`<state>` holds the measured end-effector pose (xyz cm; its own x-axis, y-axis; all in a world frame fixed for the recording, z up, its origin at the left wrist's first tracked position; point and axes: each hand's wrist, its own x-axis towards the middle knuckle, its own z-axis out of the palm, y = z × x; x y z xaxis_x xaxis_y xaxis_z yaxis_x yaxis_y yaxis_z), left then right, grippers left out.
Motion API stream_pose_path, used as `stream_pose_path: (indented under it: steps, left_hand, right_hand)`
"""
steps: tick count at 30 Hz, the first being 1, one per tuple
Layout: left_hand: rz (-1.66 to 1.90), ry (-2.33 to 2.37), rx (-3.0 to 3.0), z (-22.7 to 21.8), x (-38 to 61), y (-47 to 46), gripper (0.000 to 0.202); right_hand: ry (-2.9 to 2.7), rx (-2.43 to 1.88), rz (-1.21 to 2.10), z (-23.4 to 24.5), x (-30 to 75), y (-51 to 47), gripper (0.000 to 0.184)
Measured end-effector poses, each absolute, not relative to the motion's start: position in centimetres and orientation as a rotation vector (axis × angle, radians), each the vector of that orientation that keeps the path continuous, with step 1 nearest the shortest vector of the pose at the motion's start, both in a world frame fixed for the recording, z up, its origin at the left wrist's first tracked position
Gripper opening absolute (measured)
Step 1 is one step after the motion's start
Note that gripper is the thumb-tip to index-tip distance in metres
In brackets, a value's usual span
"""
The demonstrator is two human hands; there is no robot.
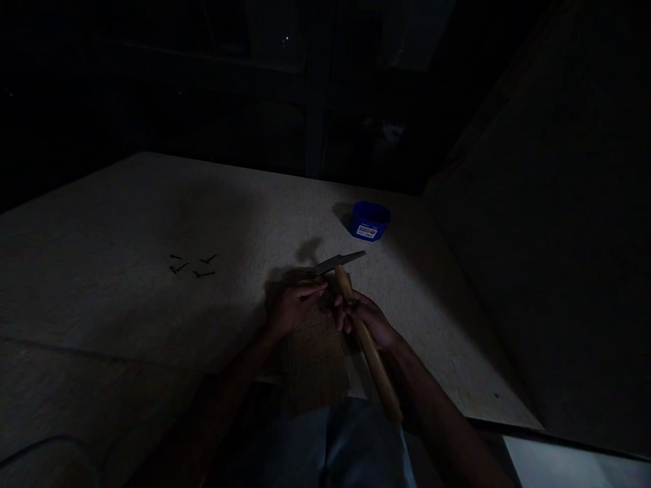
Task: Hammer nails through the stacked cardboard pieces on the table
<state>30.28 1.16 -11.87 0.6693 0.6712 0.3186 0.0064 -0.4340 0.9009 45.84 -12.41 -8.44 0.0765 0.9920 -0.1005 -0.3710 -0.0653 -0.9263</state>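
Note:
My right hand (pixel 367 318) is wrapped round the wooden handle of a hammer (pixel 350 288), close below its grey metal head, which points left and right over the pale board (pixel 152 224). My left hand (pixel 292 306) lies just left of the hammer head, fingers pinched together near the board; what it pinches is too dark and small to make out. The long handle runs back toward my lap.
A small blue tub (pixel 369 221) with a label stands on the board beyond the hammer. Several dark nails (pixel 192 266) lie scattered to the left. A large dark panel (pixel 549 271) rises at the right. The surroundings are very dark.

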Motion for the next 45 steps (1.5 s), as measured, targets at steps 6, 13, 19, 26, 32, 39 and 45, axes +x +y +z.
stream_pose_path:
  steps: [6,13,19,26,32,39,45]
  left_hand:
    - [0.837,0.578,1.848,-12.1,30.4,1.1,0.023]
    - [0.801,0.72,1.706,-11.9,30.5,0.8,0.03]
    - [0.822,0.782,1.66,-11.7,30.5,0.4,0.022]
    - [0.858,0.748,1.712,-11.6,30.7,0.3,0.014]
    - [0.845,0.733,1.705,-12.0,30.7,0.4,0.014]
    - [0.824,0.72,1.699,-12.5,30.7,0.6,0.019]
    - [0.827,0.707,1.673,-12.0,30.7,0.4,0.016]
  right_hand:
    - [-0.823,-1.013,1.313,-8.1,45.5,-12.7,0.021]
    - [-0.8,-1.052,1.291,-7.4,44.8,-13.1,0.022]
    - [-0.84,-1.228,1.137,-4.3,44.4,-14.5,0.028]
    - [-1.034,-1.603,0.956,0.5,45.6,-17.3,0.041]
    - [-1.146,-1.666,0.964,2.3,44.5,-18.4,0.042]
    - [-1.245,-1.71,0.806,3.1,43.0,-17.5,0.045]
    - [-1.254,-1.789,0.851,2.0,43.4,-17.1,0.049]
